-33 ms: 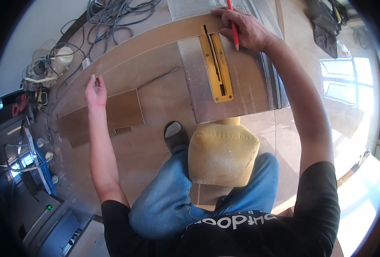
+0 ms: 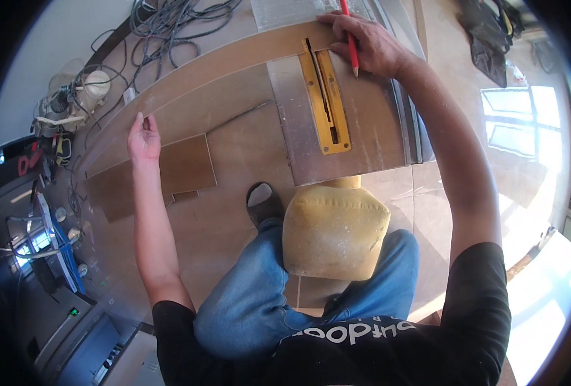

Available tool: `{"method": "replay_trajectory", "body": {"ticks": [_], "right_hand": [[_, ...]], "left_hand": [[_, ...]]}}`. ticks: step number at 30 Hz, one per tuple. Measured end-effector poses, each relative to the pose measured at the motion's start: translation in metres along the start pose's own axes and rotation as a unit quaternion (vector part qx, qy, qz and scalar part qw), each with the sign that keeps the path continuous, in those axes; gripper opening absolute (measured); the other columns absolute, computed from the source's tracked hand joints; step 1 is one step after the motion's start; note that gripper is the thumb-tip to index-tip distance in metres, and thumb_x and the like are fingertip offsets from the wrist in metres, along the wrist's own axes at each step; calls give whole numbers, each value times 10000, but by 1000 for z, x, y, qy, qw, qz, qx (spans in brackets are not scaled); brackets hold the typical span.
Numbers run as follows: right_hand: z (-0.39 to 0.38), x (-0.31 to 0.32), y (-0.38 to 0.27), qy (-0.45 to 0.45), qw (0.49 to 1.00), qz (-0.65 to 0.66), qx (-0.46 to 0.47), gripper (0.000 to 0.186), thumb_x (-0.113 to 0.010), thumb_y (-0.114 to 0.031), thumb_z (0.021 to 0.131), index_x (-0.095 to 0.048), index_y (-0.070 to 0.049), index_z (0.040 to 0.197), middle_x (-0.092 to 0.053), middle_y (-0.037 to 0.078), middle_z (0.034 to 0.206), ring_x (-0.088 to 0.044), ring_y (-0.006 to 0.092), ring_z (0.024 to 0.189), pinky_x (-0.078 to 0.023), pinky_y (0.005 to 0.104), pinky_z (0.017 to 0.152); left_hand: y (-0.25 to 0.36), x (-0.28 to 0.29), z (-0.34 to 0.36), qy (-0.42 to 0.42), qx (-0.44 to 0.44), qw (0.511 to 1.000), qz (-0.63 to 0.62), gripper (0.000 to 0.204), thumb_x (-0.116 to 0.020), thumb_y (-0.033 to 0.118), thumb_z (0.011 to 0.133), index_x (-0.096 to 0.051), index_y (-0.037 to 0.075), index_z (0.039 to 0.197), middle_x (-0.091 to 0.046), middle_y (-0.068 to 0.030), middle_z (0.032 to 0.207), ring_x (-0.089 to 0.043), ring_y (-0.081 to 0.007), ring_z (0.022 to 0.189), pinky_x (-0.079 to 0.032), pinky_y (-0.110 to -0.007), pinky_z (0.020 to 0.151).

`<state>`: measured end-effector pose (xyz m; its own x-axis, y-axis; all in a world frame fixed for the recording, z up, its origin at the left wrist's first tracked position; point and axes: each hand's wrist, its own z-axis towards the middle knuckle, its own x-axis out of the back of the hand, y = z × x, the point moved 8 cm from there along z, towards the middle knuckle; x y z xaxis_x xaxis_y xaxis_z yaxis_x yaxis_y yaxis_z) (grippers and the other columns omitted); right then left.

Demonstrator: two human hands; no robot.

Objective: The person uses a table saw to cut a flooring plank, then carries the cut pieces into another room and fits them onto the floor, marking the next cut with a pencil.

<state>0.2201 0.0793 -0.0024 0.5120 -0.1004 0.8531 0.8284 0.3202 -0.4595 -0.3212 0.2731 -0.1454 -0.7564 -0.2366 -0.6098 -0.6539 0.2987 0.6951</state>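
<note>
My left hand (image 2: 144,138), palm up, grips the near edge of a long, pale brown board strip (image 2: 215,56) at the left. The strip runs across to the top of a worn bench top (image 2: 375,128) with a yellow slotted insert plate (image 2: 340,135). My right hand (image 2: 369,45) holds a red pencil (image 2: 353,51), point toward me, with its fingers at the strip's right end beside the plate's upper end.
Coiled dark cables (image 2: 163,26) and a dusty power tool (image 2: 73,103) lie at upper left. Brown board offcuts (image 2: 182,161) are on the floor. A yellow padded seat (image 2: 334,231) sits between my knees. A black bag (image 2: 485,32) lies at upper right.
</note>
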Motion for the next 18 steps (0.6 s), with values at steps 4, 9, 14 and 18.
{"method": "replay_trajectory", "body": {"ticks": [4, 9, 14, 18], "right_hand": [[-3, -1, 1, -7, 1000, -4, -11, 225, -700, -131, 926, -478, -104, 952, -573, 132, 1434, -614, 394, 1168, -520, 441, 953], [-8, 2, -5, -15, 1000, -4, -9, 230, -702, -137, 923, -477, -100, 949, -581, 136, 1423, -618, 386, 1158, -528, 432, 941], [-14, -1, -8, -19, 1000, 8, -21, 230, -701, -124, 919, -475, -95, 951, -578, 139, 1425, -616, 391, 1162, -532, 432, 945], [-17, 0, -12, -17, 1000, 13, -17, 241, -709, -108, 908, -472, -92, 951, -578, 142, 1422, -613, 396, 1168, -535, 433, 952]], "left_hand": [[0, -3, -6, -14, -1, 1000, 3, 177, -603, 19, 990, -614, -37, 1157, -683, -153, 1159, -668, -231, 1066, -598, -341, 944], [0, -1, -13, 7, -16, 1000, 20, 199, -602, 18, 990, -605, -39, 1181, -678, -146, 1173, -661, -232, 1077, -588, -336, 961], [1, 3, -22, 8, -18, 1000, 20, 218, -600, 16, 991, -600, -44, 1201, -674, -155, 1184, -660, -233, 1078, -587, -333, 962], [3, 6, -26, -4, -11, 1000, 19, 194, -620, -28, 964, -620, 16, 1153, -685, -129, 1161, -662, -225, 1062, -593, -350, 928]]}}
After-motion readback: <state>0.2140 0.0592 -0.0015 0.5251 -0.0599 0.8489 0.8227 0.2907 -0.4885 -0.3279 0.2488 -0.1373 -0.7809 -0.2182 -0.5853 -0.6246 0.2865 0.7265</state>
